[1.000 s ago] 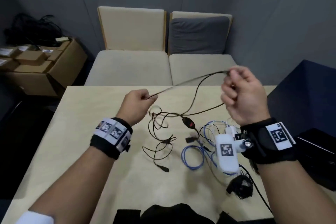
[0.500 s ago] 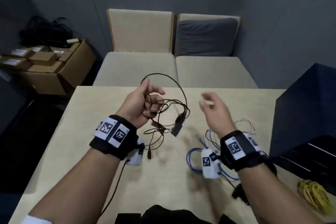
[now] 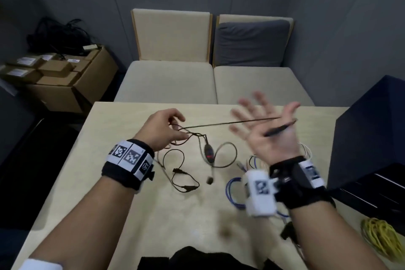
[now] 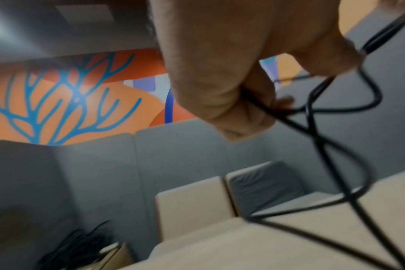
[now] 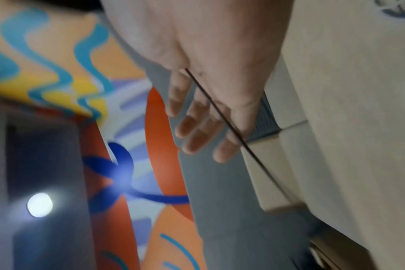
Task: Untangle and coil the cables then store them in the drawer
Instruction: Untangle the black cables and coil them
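Observation:
A thin black cable (image 3: 219,124) with an in-line switch (image 3: 209,152) lies partly looped on the pale table (image 3: 105,193). My left hand (image 3: 164,129) is raised over the table's far half and grips several loops of it; in the left wrist view the black cable (image 4: 321,149) runs out from under the curled fingers (image 4: 220,102). One taut strand stretches right to my right hand (image 3: 263,131). That hand is held palm up with fingers spread, and the strand crosses the palm to the thumb's base. The right wrist view shows the same strand (image 5: 220,113) lying over straight fingers (image 5: 197,127).
A blue cable (image 3: 233,195) and white cable (image 3: 308,152) lie under my right wrist. A yellow coil (image 3: 381,234) sits at the table's right front. A dark drawer cabinet (image 3: 372,129) stands at the right. Beige seats (image 3: 166,81) are beyond the table, cardboard boxes (image 3: 65,81) to the left.
My right hand has risen from near the left hand and turned palm up, drawing a strand out to the right. The left hand still holds the loops.

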A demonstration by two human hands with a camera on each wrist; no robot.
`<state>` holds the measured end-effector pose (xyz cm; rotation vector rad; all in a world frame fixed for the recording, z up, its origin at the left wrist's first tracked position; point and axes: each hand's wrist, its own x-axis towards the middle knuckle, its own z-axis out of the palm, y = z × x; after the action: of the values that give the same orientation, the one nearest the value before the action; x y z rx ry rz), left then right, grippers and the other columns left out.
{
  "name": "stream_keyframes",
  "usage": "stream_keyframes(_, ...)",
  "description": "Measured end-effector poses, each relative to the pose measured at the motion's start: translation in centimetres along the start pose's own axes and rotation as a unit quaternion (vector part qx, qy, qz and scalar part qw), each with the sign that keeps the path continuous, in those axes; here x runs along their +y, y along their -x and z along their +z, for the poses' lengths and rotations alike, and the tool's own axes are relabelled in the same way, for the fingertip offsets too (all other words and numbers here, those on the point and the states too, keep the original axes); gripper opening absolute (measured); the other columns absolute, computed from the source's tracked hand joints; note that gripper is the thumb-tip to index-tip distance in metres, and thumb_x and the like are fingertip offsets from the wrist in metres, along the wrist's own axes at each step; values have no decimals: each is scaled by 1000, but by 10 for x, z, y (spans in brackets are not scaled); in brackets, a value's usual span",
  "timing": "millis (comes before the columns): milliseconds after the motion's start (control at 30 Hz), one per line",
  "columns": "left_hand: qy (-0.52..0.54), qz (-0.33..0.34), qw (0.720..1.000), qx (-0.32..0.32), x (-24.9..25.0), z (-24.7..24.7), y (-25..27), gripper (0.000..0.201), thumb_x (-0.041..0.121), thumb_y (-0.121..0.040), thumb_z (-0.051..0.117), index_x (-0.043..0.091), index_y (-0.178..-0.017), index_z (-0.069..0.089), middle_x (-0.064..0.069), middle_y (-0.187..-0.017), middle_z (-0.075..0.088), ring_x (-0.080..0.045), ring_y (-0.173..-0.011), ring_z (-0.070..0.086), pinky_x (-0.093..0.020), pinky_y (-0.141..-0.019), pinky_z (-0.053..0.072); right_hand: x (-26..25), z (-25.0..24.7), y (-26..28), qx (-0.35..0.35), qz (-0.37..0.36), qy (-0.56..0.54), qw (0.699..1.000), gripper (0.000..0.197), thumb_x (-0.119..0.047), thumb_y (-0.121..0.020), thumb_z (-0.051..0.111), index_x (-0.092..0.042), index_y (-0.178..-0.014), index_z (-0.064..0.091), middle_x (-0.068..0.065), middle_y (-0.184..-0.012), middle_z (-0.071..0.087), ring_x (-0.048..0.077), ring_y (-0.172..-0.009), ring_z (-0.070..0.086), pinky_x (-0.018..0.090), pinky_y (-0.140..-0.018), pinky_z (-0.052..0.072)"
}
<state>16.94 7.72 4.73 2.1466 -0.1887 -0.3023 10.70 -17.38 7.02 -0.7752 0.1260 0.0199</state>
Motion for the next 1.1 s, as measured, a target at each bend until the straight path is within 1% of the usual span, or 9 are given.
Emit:
stream_keyframes(100,-78,-79,988,103,-31,-13,1,26,35,-75,79,15,-75,63,-1,-68,57,-19,-68,54,-28,-61,41,-59,-16,-1,188,-90,-46,977,70,-66,-94,12,-18,-90,62,1,-68,58,16,-57,58,30,-69,54)
stream_keyframes(167,-112,-104,971,185,-41,-16,-2,28,34,-84,70,12,-70,59,-3,-67,58,-24,-73,56,-29,-63,37,-77,-28,0,248,-109,-53,961,66,-63,-97,13,-15,-81,55,-3,-54,41,11,-42,41,16,-51,41)
stream_keyframes(333,190,-67,968,151,-27,-12,-8,24,24,-94,58,13,-73,54,-1,-61,46,-17,-53,40,-29,-54,35,-50,-34,-8,206,-6,233,950,27,-42,-96,51,-16,-90,51,-5,-57,47,10,-46,46,25,-55,42)
stream_keyframes(467,358,18,933,17,12,-2,0,18,15,-98,49,17,-80,49,2,-61,40,-7,-51,34,-16,-40,29,-19,-38,-4,81,126,656,739,59,-40,-76,77,-21,-127,53,1,-113,60,18,-97,61,32,-81,47)
stream_keyframes(667,342,120,926,-109,39,7,6,8,17,-85,53,14,-92,56,3,-62,53,-7,-52,41,-15,-45,27,26,19,-5,-105,-34,595,796,38,-22,-89,66,-24,-126,57,-7,-125,59,6,-110,56,29,-97,46)
stream_keyframes(800,253,117,954,-115,35,2,7,35,-2,-73,71,17,-101,61,0,-91,67,-8,-52,45,-16,-53,39,24,37,-13,-77,-68,428,898,13,-4,-94,55,-12,-84,54,-5,-63,58,14,-58,59,34,-67,53)
stream_keyframes(900,11,43,998,-47,2,-5,3,32,-5,-78,68,22,-95,65,-2,-101,69,-20,-65,63,-22,-57,49,-24,30,-14,14,-91,133,987,27,-10,-99,43,-18,-74,41,-8,-50,34,5,-36,29,17,-34,33)
stream_keyframes(1000,-23,-85,984,156,-37,-12,-3,25,-5,-89,50,15,-81,62,-12,-95,68,-19,-54,57,-13,-37,35,-77,12,-10,55,-158,-58,984,32,-22,-98,45,-20,-67,36,-8,-50,25,3,-36,21,16,-30,19)
stream_keyframes(1100,105,-154,957,220,-51,-18,-8,24,-6,-90,38,9,-88,57,-17,-75,59,-21,-47,47,-14,-31,29,-101,-10,-7,127,-243,-112,955,33,-22,-99,44,-20,-68,34,-8,-52,26,5,-39,21,17,-33,18)
